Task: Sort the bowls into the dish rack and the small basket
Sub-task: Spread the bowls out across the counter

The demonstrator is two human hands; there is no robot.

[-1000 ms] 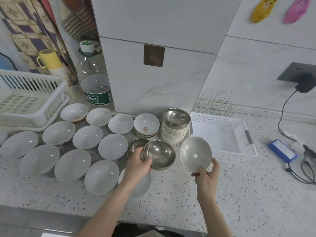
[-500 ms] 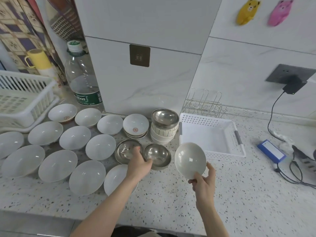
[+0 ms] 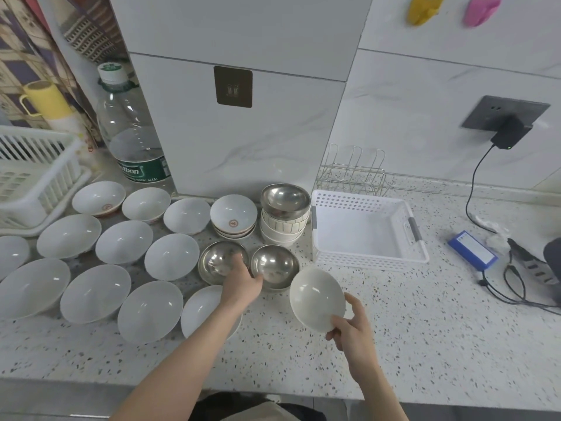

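Note:
My right hand (image 3: 352,332) holds a white bowl (image 3: 317,299) tilted above the counter, in front of the small white basket (image 3: 370,264), which has nothing in it. My left hand (image 3: 239,284) lies between two steel bowls on the counter, with its fingers over the left steel bowl (image 3: 217,262) and its thumb at the rim of the right steel bowl (image 3: 277,270). Several white bowls (image 3: 124,241) spread across the counter to the left. The white dish rack (image 3: 39,183) stands at the far left.
A stack of bowls (image 3: 283,230) topped by a steel one sits left of the basket, and a wire rack (image 3: 355,174) stands behind it. A water bottle (image 3: 136,141) and a yellow mug (image 3: 45,101) are at the back left. A blue box (image 3: 472,253) and cables (image 3: 516,284) lie at the right.
My left hand lowered the steel bowl that it held up and set it on the counter beside the other steel bowl. The white bowl in my right hand dropped lower and nearer to me.

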